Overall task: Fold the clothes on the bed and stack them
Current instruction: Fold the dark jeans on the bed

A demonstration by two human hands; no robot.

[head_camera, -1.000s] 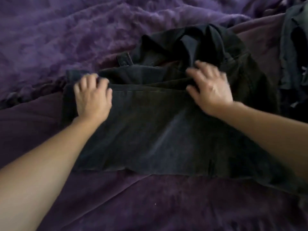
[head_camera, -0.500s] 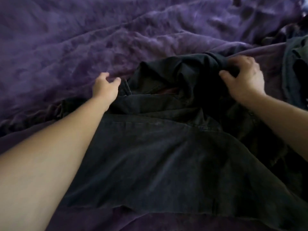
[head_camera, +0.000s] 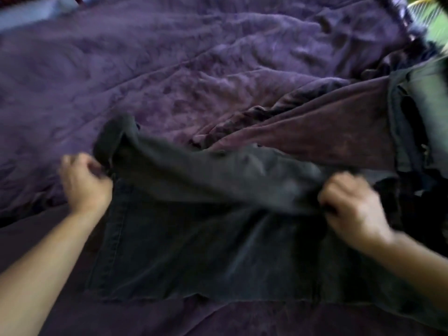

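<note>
A black garment (head_camera: 198, 251) lies spread on the purple bed in front of me. Its far part is lifted as a fold (head_camera: 213, 175) that spans between both hands and hangs over the flat lower part. My left hand (head_camera: 84, 180) grips the fold's left end, fingers curled round the cloth. My right hand (head_camera: 351, 204) grips the fold's right end in the same way. The picture is blurred by motion.
The rumpled purple blanket (head_camera: 169, 69) covers the bed beyond the garment. A maroon cloth (head_camera: 315, 132) lies at the right, and a heap of dark and grey clothes (head_camera: 417, 117) sits at the right edge.
Both hands reached to the garment's far part, took hold of it and have pulled it back towards me over the flat part.
</note>
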